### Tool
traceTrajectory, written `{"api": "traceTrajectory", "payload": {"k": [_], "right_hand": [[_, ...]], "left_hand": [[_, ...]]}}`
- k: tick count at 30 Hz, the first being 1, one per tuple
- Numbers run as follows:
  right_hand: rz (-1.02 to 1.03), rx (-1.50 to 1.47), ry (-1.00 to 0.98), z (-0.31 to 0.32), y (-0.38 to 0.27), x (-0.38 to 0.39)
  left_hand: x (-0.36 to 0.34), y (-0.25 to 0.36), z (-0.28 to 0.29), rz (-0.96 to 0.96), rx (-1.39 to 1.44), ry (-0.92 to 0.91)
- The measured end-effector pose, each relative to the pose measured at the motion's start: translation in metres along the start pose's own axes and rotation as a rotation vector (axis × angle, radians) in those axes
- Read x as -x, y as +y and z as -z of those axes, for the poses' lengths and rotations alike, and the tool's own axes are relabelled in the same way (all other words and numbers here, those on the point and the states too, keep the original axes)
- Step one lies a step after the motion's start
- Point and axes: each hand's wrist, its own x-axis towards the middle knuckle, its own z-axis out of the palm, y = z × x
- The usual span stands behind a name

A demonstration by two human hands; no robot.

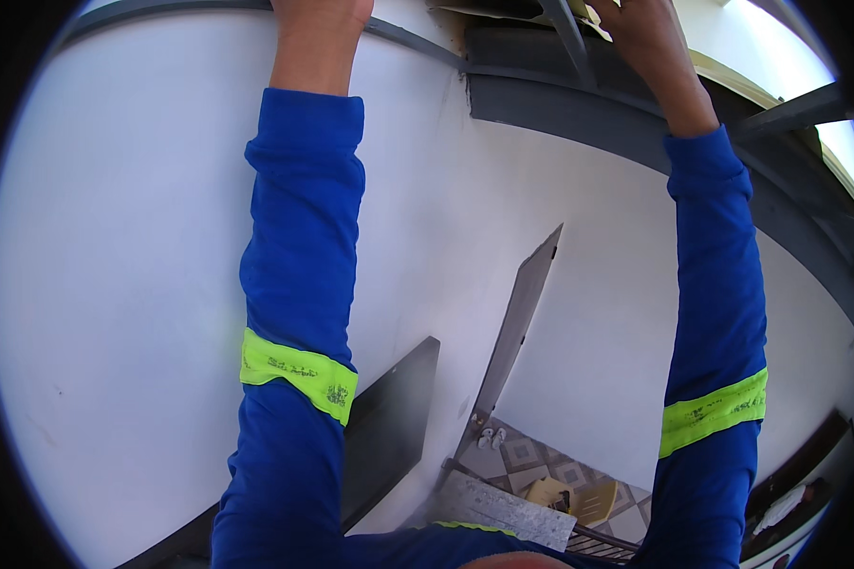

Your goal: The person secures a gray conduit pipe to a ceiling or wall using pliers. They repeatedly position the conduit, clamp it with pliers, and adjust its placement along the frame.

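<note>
Banded blue fabric sleeves (299, 237) lead to hands (323, 8) (643, 33) (I cannot tell their grip) near flat-faced grey beams (579, 112).

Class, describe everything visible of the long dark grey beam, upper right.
The dark grey beam looks like painted metal, with broad, flat faces. It runs, looking bowed through the lens, along the top of the white wall from near the corner toward the right edge. A slanting grey strut appears to meet it. The right hand is raised near it; contact cannot be told.
</note>
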Motion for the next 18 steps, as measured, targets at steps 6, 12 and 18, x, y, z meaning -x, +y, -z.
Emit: {"api": "traceTrajectory", "payload": {"k": [6, 12, 18], "right_hand": [[0.025, -0.023, 0.001, -0.001, 0.002, -0.003], [-0.017, 0.000, -0.014, 0.002, -0.002, -0.004], [-0.045, 0.021, 0.018, 0.001, -0.015, -0.005]], "left_hand": [[0.011, -0.010, -0.021, -0.011, -0.043, 0.175], [0.016, -0.019, -0.026, -0.086, -0.051, -0.029], [-0.023, -0.025, -0.026, 0.038, -0.109, 0.122]]}}
